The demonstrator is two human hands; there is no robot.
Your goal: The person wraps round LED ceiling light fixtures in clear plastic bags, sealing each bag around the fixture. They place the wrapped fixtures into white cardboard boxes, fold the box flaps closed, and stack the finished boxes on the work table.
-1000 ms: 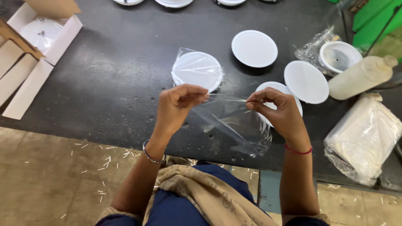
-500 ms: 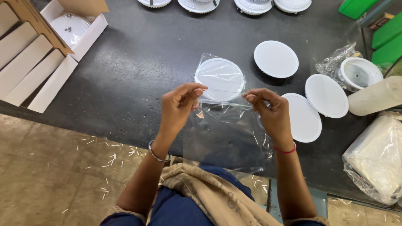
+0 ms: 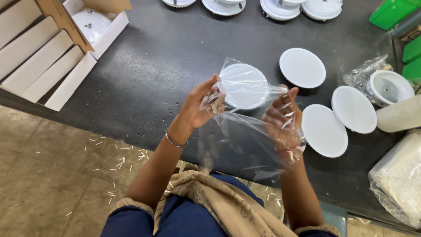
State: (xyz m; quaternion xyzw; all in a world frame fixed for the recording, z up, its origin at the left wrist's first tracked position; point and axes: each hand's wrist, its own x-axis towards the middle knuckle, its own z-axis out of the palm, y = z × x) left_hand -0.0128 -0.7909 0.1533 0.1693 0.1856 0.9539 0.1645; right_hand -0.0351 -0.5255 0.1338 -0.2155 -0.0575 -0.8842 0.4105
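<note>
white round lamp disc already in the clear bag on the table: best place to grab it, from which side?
Grip the bagged disc by its rim, from the near edge. It lies flat on the dark table, so the face gives no purchase. Left hand and right hand hold up another clear bag right before it.

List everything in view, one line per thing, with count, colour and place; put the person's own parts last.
clear plastic bag: one, transparent, held open between both hands above the table edge
bagged round light: one, white, on the table behind the held bag
bare round lights: three, white, face up on the table's right half
upturned light: one, white, far right, on crinkled clear wrap
lights at far edge: four, white, partly cut off
cardboard boxes: several, white and brown, left; one open with a light inside
green crates: top right corner
bag stack: whitish, lower right
table: one, black
left hand: fingers gripping the bag's edge
right hand: inside the bag
</note>
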